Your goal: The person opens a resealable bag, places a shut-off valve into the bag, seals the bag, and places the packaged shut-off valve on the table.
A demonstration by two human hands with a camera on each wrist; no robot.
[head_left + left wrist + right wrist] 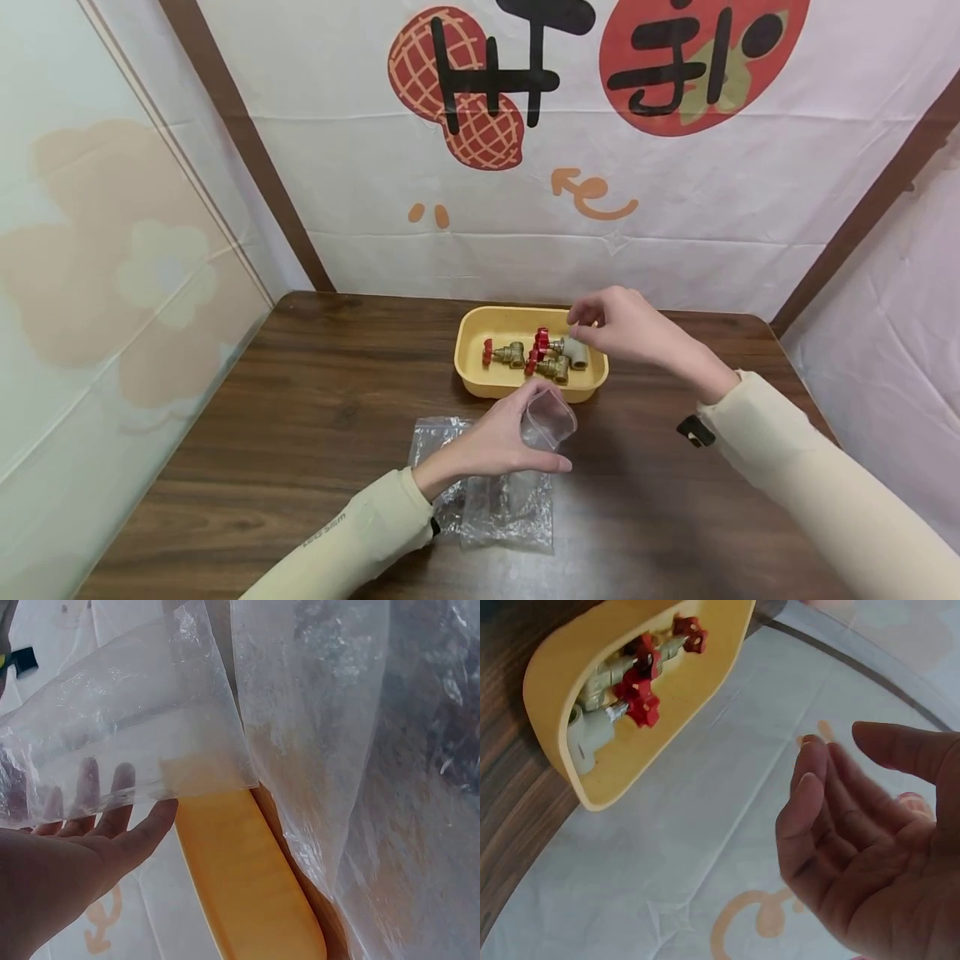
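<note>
My left hand (491, 437) holds a clear plastic bag (551, 417) in front of the tray, fingers around its far side and thumb at the near side. The bag's mouth gapes upward. In the left wrist view the fingers (124, 780) show through its film. My right hand (633, 329) hangs over the tray's right end, fingers loosely bent, holding nothing. Inside the yellow tray (472, 387) lie two brass valves (512, 356) with red handwheels and a grey valve (592, 739), also with a red handwheel.
Flat clear zip bags (510, 521) lie on the dark wooden table (315, 433) beneath my left hand. Behind the tray rises a white printed cloth (360, 258), with further cloth walls at left and right.
</note>
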